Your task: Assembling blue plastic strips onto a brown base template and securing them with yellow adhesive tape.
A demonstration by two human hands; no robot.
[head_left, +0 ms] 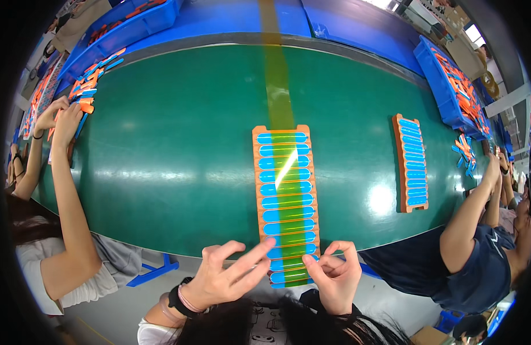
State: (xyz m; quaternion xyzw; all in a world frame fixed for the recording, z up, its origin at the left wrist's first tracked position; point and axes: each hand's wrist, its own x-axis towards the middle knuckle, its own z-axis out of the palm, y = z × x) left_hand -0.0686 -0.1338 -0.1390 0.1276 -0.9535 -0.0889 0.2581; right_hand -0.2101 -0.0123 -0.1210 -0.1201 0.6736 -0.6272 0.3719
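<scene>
On my remote feed I see a factory assembly floor: a long green worktop (185, 144), a blue bin (150, 23) far left and a second bin (441, 95) far right heaped with small parts, matching slotted racks (259, 131), and workers (469, 270) stationed left and right.

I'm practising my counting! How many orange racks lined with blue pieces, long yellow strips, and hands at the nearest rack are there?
Nearest orange rack and right-hand orange rack: 2
Long yellow strip: 1
Left hand and right hand: 2
Total: 5
</scene>
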